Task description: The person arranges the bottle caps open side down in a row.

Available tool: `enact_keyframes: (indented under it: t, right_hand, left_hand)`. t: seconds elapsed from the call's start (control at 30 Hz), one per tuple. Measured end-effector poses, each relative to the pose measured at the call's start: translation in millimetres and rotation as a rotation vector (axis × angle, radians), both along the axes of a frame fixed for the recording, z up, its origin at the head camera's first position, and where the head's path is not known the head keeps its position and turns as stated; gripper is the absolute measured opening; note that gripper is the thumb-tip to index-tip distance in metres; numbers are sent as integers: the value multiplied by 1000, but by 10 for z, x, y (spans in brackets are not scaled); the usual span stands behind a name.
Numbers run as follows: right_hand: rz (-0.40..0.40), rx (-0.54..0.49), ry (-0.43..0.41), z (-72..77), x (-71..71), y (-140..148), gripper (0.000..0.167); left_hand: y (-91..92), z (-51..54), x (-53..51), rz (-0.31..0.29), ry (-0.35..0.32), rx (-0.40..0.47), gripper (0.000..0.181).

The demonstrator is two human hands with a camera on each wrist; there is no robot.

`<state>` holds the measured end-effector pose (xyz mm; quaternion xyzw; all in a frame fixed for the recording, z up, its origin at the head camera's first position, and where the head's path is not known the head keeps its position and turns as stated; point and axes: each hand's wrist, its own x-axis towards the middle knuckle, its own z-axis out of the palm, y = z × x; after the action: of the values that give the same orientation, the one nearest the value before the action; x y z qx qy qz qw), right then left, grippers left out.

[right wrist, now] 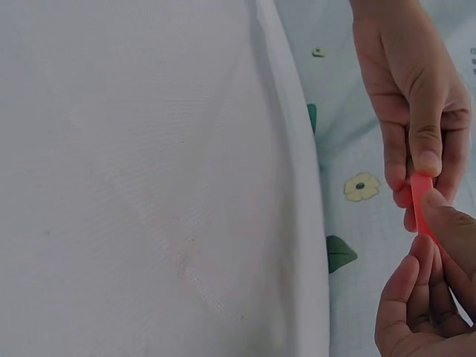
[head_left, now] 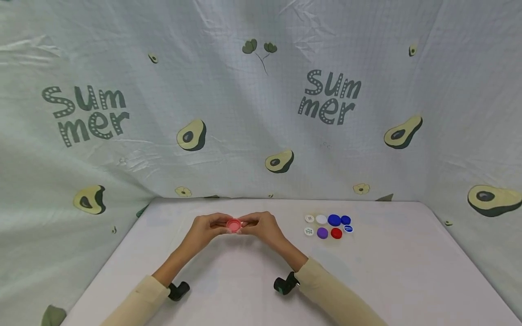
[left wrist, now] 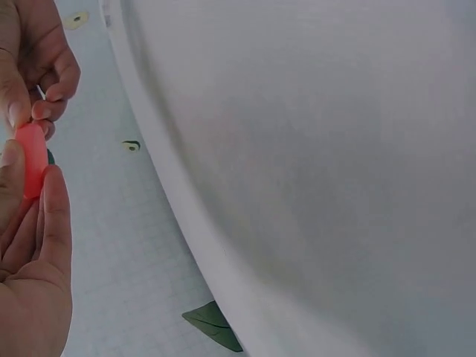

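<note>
A round pink bottle cap (head_left: 234, 225) is held up over the table, its hollow side toward the head camera. My left hand (head_left: 209, 227) pinches its left edge between thumb and fingers. On the opposite edge my right hand (head_left: 263, 227) pinches it the same way. The left wrist view shows the pink cap (left wrist: 32, 160) edge-on between both sets of fingertips. From the right wrist, the cap (right wrist: 422, 199) appears as a thin strip, partly covered by the thumbs.
Several caps lie in two rows right of the hands, among them a purple cap (head_left: 322, 233), a red cap (head_left: 336, 233), a large blue cap (head_left: 334, 220) and a white cap (head_left: 321, 219). The white table (head_left: 399, 262) meets a printed curtain (head_left: 228, 172) behind.
</note>
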<state>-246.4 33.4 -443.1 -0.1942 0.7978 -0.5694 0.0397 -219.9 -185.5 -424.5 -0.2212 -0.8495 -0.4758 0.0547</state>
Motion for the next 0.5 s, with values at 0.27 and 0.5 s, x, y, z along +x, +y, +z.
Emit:
enact_keyframes:
  t: [0.27, 0.5]
  right_hand:
    - [2, -47, -16, 4, 74, 98, 33]
    - [30, -56, -65, -32, 116, 251, 31]
  left_hand:
    - [71, -19, 22, -32, 65, 12, 31]
    - [168, -44, 49, -87, 40, 13, 30]
